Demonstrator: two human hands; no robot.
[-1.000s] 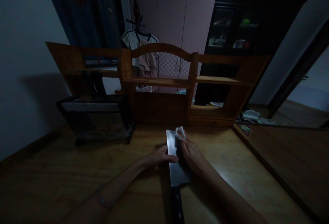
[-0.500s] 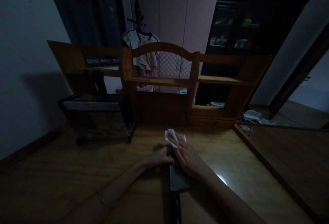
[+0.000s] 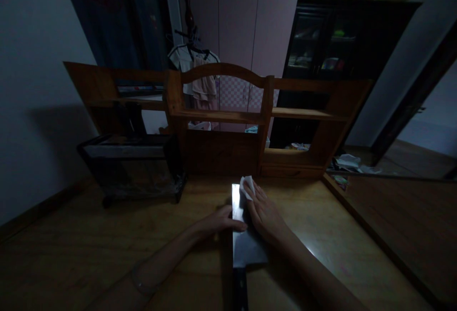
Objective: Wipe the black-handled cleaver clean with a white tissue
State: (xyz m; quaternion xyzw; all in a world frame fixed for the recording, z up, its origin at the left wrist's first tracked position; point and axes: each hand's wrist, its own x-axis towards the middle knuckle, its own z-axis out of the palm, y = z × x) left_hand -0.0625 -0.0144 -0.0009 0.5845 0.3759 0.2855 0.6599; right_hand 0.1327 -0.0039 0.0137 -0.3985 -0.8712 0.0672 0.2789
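Note:
A broad steel cleaver point(image 3: 243, 249) lies flat on the wooden table point(image 3: 89, 239), its dark handle point(image 3: 240, 289) pointing toward me. My left hand point(image 3: 219, 223) rests on the blade's left edge, fingers laid over the steel. My right hand point(image 3: 266, 213) presses a small white tissue point(image 3: 247, 185) flat against the far end of the blade, fingers stretched over it.
A wooden shelf unit point(image 3: 221, 125) stands along the table's back edge. A dark wire rack point(image 3: 132, 163) wrapped in plastic sits at the back left. Pink wardrobe doors, hanging clothes and a dark glass cabinet stand behind. The table's right edge point(image 3: 357, 220) runs diagonally.
My right hand slid the tissue leftward across the blade's far end and back to the right, uncovering the left part of the steel again. My left hand stayed put.

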